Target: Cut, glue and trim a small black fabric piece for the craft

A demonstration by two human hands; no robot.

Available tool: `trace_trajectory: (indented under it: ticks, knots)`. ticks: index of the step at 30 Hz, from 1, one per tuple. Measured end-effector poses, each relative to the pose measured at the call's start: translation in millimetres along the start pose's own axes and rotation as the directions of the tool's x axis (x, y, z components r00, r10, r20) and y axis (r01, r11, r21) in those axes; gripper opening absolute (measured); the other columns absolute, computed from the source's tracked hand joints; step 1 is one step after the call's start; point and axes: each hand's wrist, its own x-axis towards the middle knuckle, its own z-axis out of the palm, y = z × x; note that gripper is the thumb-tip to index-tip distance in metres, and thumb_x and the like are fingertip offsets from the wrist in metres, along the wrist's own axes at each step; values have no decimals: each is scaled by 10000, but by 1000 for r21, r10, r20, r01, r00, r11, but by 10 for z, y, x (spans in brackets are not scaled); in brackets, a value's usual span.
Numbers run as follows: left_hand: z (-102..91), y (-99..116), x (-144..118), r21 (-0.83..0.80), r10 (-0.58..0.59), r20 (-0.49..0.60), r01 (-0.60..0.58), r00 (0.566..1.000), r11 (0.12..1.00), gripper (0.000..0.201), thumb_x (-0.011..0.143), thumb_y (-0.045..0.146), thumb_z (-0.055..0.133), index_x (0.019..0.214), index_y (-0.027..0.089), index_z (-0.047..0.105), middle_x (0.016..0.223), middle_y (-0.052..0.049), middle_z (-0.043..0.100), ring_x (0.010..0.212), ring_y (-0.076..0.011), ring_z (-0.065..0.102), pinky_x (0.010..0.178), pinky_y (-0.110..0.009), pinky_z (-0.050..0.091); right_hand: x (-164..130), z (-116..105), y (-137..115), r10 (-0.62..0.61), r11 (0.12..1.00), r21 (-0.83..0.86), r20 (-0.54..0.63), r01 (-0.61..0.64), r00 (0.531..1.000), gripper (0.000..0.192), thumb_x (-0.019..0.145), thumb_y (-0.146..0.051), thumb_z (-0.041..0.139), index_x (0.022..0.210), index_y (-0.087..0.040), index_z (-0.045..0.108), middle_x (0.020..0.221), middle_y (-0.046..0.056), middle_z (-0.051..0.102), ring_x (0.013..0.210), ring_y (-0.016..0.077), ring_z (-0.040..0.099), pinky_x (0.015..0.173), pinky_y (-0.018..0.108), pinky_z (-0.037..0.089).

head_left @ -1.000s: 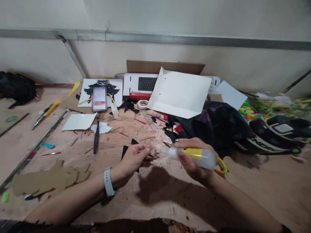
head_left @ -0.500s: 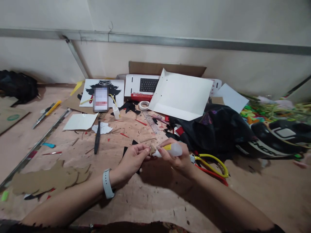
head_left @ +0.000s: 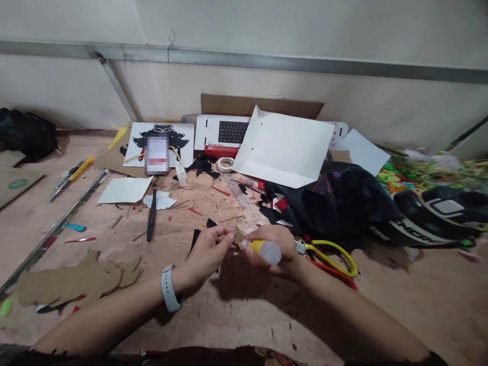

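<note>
Item under work: a small cardboard piece [head_left: 239, 236], just below centre of the frame, pinched between the fingertips of the left hand [head_left: 208, 252]. It is held clear of the surface, apparently so that one face is presented toward the nozzle. The left wrist carries a pale watch band [head_left: 168, 288].

The right hand [head_left: 277, 247] is wrapped around a small glue bottle [head_left: 264, 249] with a yellow label. The bottle lies nearly level, nozzle pointing left and meeting the cardboard piece. That grip suits squeezing while the tip is steered.

Directly right of the right hand, yellow-handled scissors [head_left: 331, 254] lie on the surface, close at hand. A black cloth heap [head_left: 343, 203] sits behind them, and a black-and-white helmet [head_left: 438, 216] at the right edge.

Centre-left: a black-handled knife [head_left: 151, 216], scattered red and black offcuts, a second small glue bottle [head_left: 181, 174] and a tape roll [head_left: 224, 163]. Lower left: a large cut cardboard shape [head_left: 80, 279]. Left edge: a long metal ruler [head_left: 53, 231] and a yellow utility knife [head_left: 70, 179].

Upper centre: a folded white card sheet [head_left: 284, 147] leaning over a keyboard box [head_left: 219, 134], and a printed figure sheet [head_left: 162, 145].

Surface: worn pinkish board [head_left: 419, 305], littered with trimmings. Behind it, a plain pale wall [head_left: 267, 25] with a horizontal metal rail [head_left: 305, 63].
</note>
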Motion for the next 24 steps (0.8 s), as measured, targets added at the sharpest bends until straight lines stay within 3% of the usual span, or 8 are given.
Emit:
trace_trajectory:
  ticks: [5, 13, 16, 20, 24]
  knots:
    - [-2, -5, -5, -1, 11, 15, -11, 1000, 1000, 241, 767, 389, 700, 741, 151, 671, 693, -33, 675, 641, -134, 612, 649, -240, 478, -15, 14, -2, 3, 998, 59, -41, -1, 999, 48, 834, -226, 617, 871, -204, 638, 698, 32, 711, 568, 142, 653, 529, 238, 504]
    - [-6, -13, 6, -10, -4, 13, 5, 1000, 1000, 279, 749, 424, 720, 727, 152, 666, 697, -37, 683, 652, -141, 619, 668, -253, 496, -17, 10, 32, 65, 993, 99, 20, -66, 998, 29, 820, -219, 627, 837, -216, 651, 682, 22, 711, 544, 145, 644, 524, 243, 499]
    - [-12, -6, 17, -42, -17, 29, 18, 999, 999, 326, 747, 463, 720, 759, 141, 665, 760, -55, 705, 721, -156, 654, 736, -274, 513, -1, -83, 43, 128, 990, 71, -88, -122, 988, 24, 821, -219, 645, 839, -212, 659, 701, 25, 714, 563, 146, 649, 522, 243, 500]
    - [-23, 43, 24, -113, -129, 17, 130, 991, 985, 408, 683, 500, 768, 822, 137, 646, 844, -75, 735, 764, -176, 699, 713, -263, 518, -15, -137, 9, 244, 969, 124, -305, -216, 921, 96, 826, -297, 662, 873, -215, 679, 793, 49, 733, 639, 173, 679, 559, 273, 543]
    - [-26, 76, 26, -147, -126, 11, 126, 992, 981, 407, 650, 486, 798, 784, 134, 642, 786, -69, 738, 723, -155, 700, 721, -241, 513, -10, -71, -44, 339, 936, 182, -226, -302, 913, 152, 839, -302, 653, 728, -199, 662, 640, 23, 687, 497, 143, 631, 439, 233, 498]
